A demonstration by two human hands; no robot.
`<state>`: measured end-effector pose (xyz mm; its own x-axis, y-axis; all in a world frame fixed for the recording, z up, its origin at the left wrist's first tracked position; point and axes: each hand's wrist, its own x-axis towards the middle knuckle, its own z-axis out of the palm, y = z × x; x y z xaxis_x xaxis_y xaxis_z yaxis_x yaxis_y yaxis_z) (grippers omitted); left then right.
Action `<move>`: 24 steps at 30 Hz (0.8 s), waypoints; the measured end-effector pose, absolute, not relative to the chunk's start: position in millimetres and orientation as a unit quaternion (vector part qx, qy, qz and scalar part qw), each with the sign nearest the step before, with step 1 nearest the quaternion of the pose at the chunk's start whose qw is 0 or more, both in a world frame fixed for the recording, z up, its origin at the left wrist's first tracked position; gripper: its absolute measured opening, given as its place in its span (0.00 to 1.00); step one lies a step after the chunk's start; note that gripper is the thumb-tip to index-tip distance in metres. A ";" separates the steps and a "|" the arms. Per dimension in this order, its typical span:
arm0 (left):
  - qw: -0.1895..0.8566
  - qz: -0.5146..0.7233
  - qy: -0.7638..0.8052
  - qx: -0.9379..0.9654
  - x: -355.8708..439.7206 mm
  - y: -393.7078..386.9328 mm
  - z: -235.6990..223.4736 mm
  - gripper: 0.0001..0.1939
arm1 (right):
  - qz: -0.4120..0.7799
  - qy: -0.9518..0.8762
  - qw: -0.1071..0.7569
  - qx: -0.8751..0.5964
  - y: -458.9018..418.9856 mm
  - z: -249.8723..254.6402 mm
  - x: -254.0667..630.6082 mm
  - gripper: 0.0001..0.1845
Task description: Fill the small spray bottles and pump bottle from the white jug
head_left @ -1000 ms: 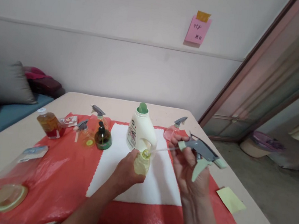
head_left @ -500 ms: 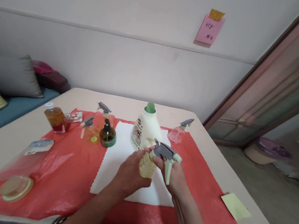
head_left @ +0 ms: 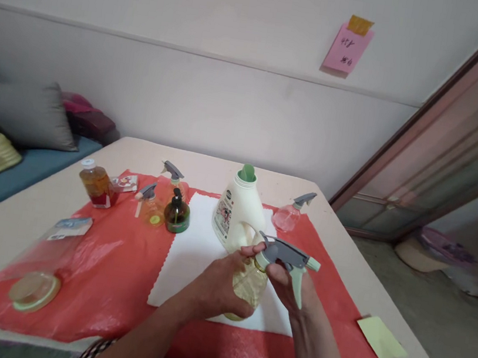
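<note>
Beige table (head_left: 213, 169) carries glossy, creased red plastic sheeting (head_left: 111, 268), overlaid by a matte white mat (head_left: 192, 255) with a wavy edge. On it stands a rigid cream detergent jug (head_left: 240, 203), uncapped, green spout (head_left: 247, 172) exposed. Just in front, the left hand (head_left: 219, 283) clasps a translucent yellow, rounded spray bottle (head_left: 251, 284); the right hand (head_left: 283, 289) grips the collar of a grey-and-mint trigger sprayer (head_left: 284, 253). Sprayer sits at the bottle's neck; whether fully tightened cannot be told.

Translucent yellow spray bottle (head_left: 252, 286) held tilted slightly right over white mat (head_left: 183, 257); gray trigger sprayer head (head_left: 282, 253), pale-green lever and nozzle, set at bottle neck, nozzle pointed right.
</note>
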<state>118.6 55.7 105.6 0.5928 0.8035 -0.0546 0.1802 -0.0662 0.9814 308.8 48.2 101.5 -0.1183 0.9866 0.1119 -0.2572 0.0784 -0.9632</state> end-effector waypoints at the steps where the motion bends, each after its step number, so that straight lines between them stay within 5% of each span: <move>1: 0.591 0.256 0.355 0.677 118.1 55.4 106.9 0.54 | 0.574 -0.482 0.552 -0.366 48.0 100.5 309.7 0.23; 6: 0.595 0.231 0.356 0.683 117.2 55.0 111.0 0.56 | 0.567 -0.466 0.577 -0.359 49.6 93.7 307.8 0.23; 12: 0.495 0.258 0.454 0.695 121.4 55.3 101.6 0.39 | 0.521 -0.483 0.560 -0.426 53.8 93.9 302.4 0.22; 24: 0.410 0.269 0.531 0.691 131.1 55.7 94.1 0.34 | 0.515 -0.365 0.623 -0.461 57.4 90.8 262.8 0.18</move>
